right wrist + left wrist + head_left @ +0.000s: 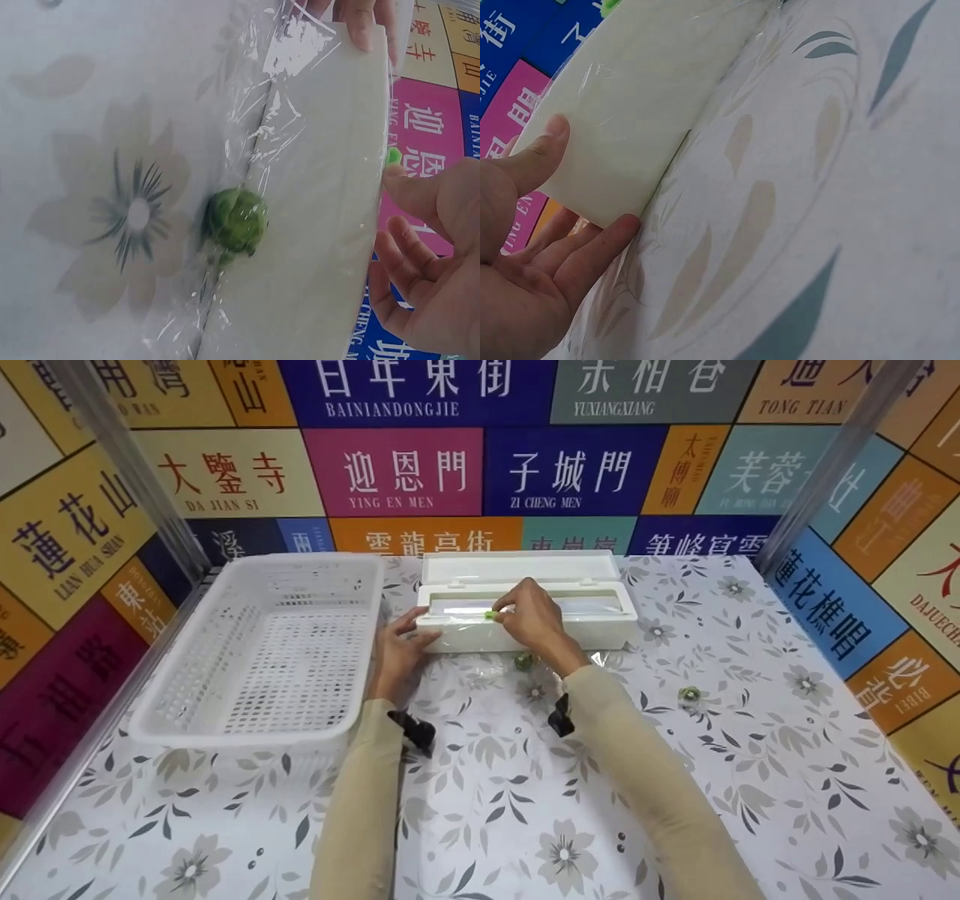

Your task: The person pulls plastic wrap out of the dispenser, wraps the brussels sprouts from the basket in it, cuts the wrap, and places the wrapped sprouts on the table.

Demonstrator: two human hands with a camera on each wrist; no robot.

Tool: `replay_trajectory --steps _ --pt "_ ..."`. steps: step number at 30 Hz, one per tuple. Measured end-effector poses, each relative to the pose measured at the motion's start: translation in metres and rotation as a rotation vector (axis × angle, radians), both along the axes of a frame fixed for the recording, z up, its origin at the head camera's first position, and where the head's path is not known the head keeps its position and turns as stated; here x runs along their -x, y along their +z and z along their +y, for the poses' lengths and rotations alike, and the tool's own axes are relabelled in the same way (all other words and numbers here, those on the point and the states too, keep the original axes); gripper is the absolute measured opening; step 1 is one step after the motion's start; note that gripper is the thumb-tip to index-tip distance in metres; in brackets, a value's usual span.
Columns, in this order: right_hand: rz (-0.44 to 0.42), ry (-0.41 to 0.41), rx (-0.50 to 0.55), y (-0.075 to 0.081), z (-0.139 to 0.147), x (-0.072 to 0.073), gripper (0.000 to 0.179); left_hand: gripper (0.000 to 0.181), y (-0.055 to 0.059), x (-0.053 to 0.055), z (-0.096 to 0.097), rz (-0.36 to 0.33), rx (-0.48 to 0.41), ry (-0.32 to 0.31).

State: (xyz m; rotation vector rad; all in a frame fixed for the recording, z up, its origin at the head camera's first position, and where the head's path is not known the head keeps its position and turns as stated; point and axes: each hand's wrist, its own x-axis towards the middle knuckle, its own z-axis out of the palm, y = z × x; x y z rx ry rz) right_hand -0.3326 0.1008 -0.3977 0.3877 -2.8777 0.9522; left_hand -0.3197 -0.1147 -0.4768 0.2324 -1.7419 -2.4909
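A white cling-film dispenser box lies at the back of the table with its lid open. My left hand grips the box's left end, thumb on the front face. My right hand pinches a small green slider on the box's top edge, and the thumb meets that slider in the right wrist view. Clear film runs from the box onto the table. A small green ball lies under the film, against the box front.
An empty white perforated basket stands left of the box. A second small green ball lies on the floral tablecloth to the right. Colourful sign panels and metal posts wall in the table's back and sides.
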Motion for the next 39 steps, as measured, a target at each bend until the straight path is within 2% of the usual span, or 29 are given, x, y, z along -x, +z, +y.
replay_trajectory --steps 3,9,13,16,20,23,27,31,33,38,39 --pt "0.01 0.003 -0.02 -0.001 0.005 0.0 0.017 0.055 0.0 -0.001 -0.001 0.007 0.022 -0.005" --pt "0.027 0.007 -0.048 -0.002 0.013 0.001 0.019 0.052 0.002 -0.002 -0.002 0.056 0.233 0.053" --pt "0.034 -0.013 -0.055 -0.001 0.027 0.001 0.019 0.051 0.002 0.0 0.0 0.082 0.297 0.073" --pt "0.029 -0.038 -0.045 -0.001 0.042 0.002 0.018 0.051 0.001 0.002 0.0 0.076 0.22 0.055" --pt "0.058 -0.077 -0.017 -0.002 0.059 0.003 0.018 0.053 0.0 0.002 -0.001 0.032 0.106 0.02" --pt "0.063 -0.046 0.039 -0.001 0.065 0.002 0.023 0.054 0.0 0.001 -0.002 0.021 0.132 0.027" --pt "-0.036 0.058 0.175 0.003 0.068 0.004 0.034 0.055 -0.001 0.0 -0.006 0.01 0.161 0.033" --pt "-0.149 0.111 0.256 0.003 0.067 0.009 0.036 0.056 -0.001 -0.001 -0.007 -0.022 0.103 -0.005" --pt "-0.199 0.121 0.26 0.002 0.065 0.012 0.037 0.055 -0.002 -0.001 -0.007 -0.017 0.18 0.006" --pt "-0.269 0.094 0.241 0.003 0.062 0.017 0.034 0.05 0.0 0.001 -0.008 0.018 0.49 0.086" --pt "-0.274 0.088 0.231 0.004 0.061 0.018 0.032 0.05 0.001 0.001 -0.008 0.015 0.516 0.092"
